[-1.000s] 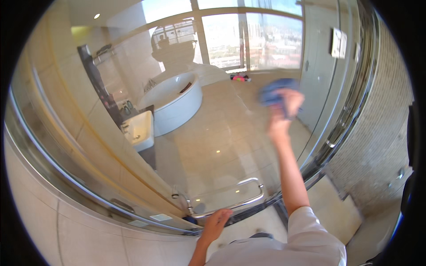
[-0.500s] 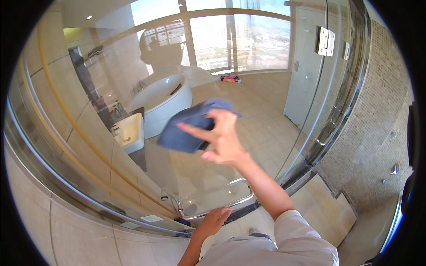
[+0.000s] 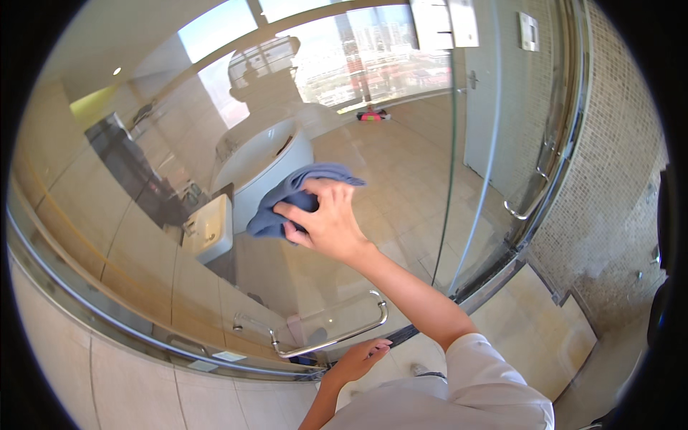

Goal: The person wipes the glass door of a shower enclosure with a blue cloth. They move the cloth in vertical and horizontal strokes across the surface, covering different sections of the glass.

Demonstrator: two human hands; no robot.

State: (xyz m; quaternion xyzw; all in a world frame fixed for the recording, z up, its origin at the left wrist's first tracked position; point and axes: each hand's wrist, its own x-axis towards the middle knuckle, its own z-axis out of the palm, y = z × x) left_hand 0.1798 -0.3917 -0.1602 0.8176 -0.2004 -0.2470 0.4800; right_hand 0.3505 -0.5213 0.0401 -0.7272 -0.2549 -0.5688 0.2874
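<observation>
My right hand point(image 3: 331, 218) grips a crumpled blue-grey cloth point(image 3: 287, 195) against the clear glass door point(image 3: 401, 236). Its fingers are bent and bunch the cloth together, and part of the cloth spreads out beyond the fingertips. My right arm reaches up and to the left across the pane. Lower down, my left hand point(image 3: 358, 362) is held in front of my body with its fingers stretched out and nothing seen in it. It is just below the metal bar handle point(image 3: 333, 340) of the door, seemingly apart from it.
Metal hinges point(image 3: 444, 25) join the glass panels at the top. Through the glass show a white bathtub point(image 3: 265, 161), a washbasin point(image 3: 209, 226) and a pink-and-black item point(image 3: 373, 115) on the floor. A mosaic-tiled wall point(image 3: 609, 158) stands at the right.
My right hand has shifted slightly left with the cloth, and its stretched index finger has curled into it. In the picture, the hinges moved up and left; my left hand moved slightly right.
</observation>
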